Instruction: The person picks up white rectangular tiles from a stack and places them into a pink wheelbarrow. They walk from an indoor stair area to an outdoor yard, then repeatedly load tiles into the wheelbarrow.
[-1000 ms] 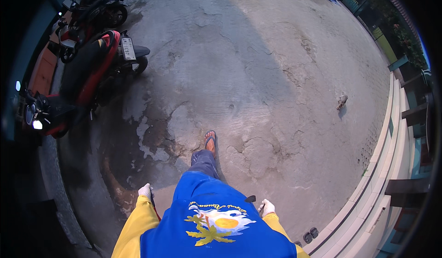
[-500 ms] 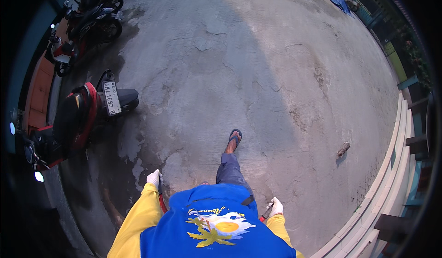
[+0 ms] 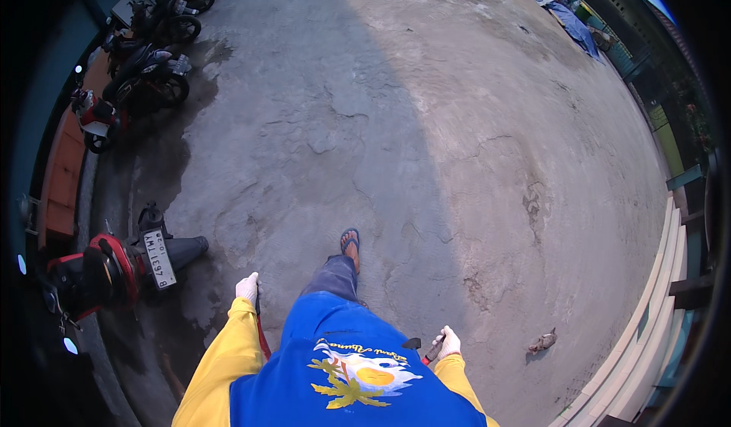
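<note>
My left hand [image 3: 247, 287], in a white glove, is closed round the dark grip of a red bar [image 3: 263, 340] beside my left hip. Also gloved in white, my right hand [image 3: 450, 342] grips the dark end of another red bar [image 3: 428, 359] at my right side. Both bars run back past my body, and whatever they belong to is hidden. My yellow sleeves and blue shirt [image 3: 304, 381] fill the lower middle. One sandalled foot [image 3: 350, 247] is forward on the concrete.
A red and black motorbike [image 3: 114, 271] stands close on the left, with several more motorbikes [image 3: 156, 73] beyond. Pale steps [image 3: 647, 328] edge the right side. A small brownish lump [image 3: 542, 342] lies on the concrete [image 3: 396, 145]. Blue tarpaulin [image 3: 572, 29] lies at the far right.
I have stepped forward; the other foot now leads. The motorbikes, the lump and the steps have slid lower in view. Both hands keep their hold on the bars.
</note>
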The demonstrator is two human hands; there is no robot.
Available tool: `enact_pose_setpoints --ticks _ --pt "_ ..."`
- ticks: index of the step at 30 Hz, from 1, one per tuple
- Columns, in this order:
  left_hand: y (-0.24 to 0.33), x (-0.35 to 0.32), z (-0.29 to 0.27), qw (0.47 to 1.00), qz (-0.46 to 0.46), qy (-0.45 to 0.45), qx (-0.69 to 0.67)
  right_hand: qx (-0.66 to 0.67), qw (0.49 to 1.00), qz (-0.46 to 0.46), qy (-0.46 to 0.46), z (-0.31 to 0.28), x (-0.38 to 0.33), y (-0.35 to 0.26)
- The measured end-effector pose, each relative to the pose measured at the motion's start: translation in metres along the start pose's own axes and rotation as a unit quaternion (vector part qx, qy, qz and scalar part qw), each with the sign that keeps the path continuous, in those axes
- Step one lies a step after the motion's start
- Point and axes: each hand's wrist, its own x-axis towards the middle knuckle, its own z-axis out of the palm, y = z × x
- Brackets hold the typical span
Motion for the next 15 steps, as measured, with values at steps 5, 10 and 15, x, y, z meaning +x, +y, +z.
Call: enact_pose_setpoints --ticks 5,10,15 --pt "0.121 0.106 0.104 0.997 -0.023 -0.015 0.07 -0.004 0.998 0.06 0.008 0.129 0.066 -0.128" --pt "0.239 0.154 0.229 0.991 -0.119 -0.055 0.004 0.034 0.996 0.054 0.066 0.19 0.122 -0.254" --pt "0.367 0.216 0.302 0.992 -0.12 -0.031 0.013 -0.009 0.998 0.046 0.052 0.295 0.164 -0.373"
